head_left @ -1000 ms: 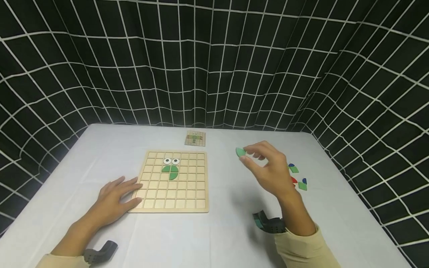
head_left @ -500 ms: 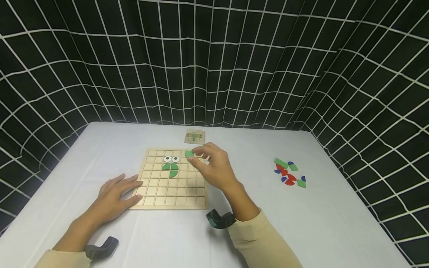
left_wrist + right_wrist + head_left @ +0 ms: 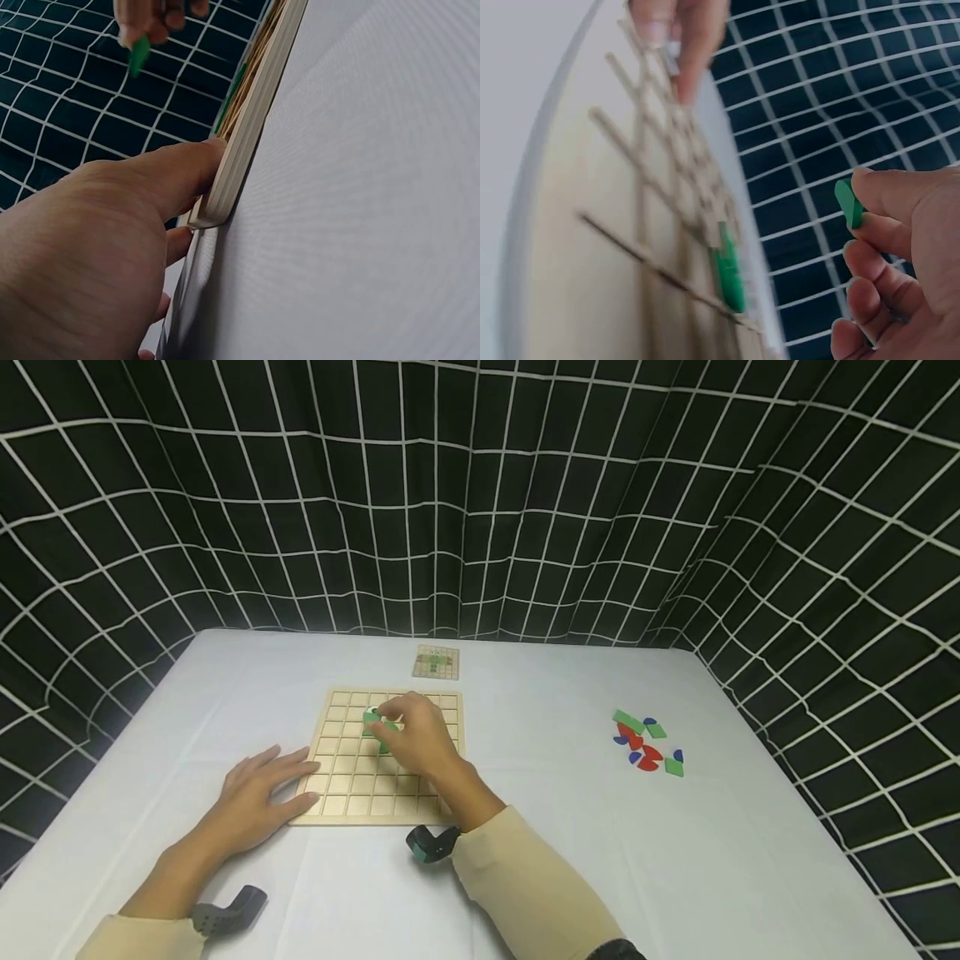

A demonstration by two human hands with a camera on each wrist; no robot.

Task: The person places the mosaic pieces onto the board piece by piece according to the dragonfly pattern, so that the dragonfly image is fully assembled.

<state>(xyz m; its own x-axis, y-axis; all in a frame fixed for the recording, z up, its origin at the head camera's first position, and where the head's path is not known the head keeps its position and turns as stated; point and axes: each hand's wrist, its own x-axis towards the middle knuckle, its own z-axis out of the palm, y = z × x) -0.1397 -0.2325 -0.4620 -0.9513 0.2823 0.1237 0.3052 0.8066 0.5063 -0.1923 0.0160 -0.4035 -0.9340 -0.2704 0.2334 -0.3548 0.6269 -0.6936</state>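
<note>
My right hand (image 3: 416, 735) pinches a green quarter-circle tile (image 3: 847, 202) between thumb and index finger, held above the wooden grid board (image 3: 352, 785). In the left wrist view the tile (image 3: 139, 56) is apart from the board. Green tiles (image 3: 385, 747) lie in the board's grid, partly hidden by the right hand. Of the two eye tiles above them, little shows behind the fingers. My left hand (image 3: 258, 797) rests at the board's left edge, fingers extended and fingertips touching its rim.
A small pattern card (image 3: 437, 662) lies behind the board. To the right on the white table (image 3: 555, 827) are loose red tiles (image 3: 649, 758), green tiles (image 3: 628, 722) and blue tiles (image 3: 678, 755). A black gridded curtain (image 3: 480, 527) stands behind the table.
My right hand has carried the green quarter-circle tile leftward from the right of the board to above the tiles in its grid. The left hand stays at the board's edge.
</note>
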